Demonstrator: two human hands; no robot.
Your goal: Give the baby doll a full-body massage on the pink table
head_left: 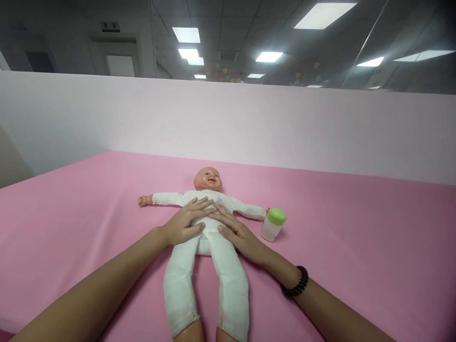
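Observation:
A baby doll (209, 197) with a white cloth body lies on its back, arms stretched out to both sides and head away from me. My left hand (187, 222) rests flat on the left side of its belly, fingers extended. Opposite it, my right hand (238, 233) lies flat on the right side, its fingertips close to those of the left. Neither hand grips anything. By the doll's hand on the right stands a small translucent bottle (271, 230) with a green lid, slightly tilted in view. The doll's feet are cut off by the lower edge.
Pink cloth (342, 247) covers the broad surface under the doll. A low white wall (249, 128) runs along the back, with dark glass (242, 42) above it showing ceiling lights. A black coiled band (297, 282) circles my right wrist.

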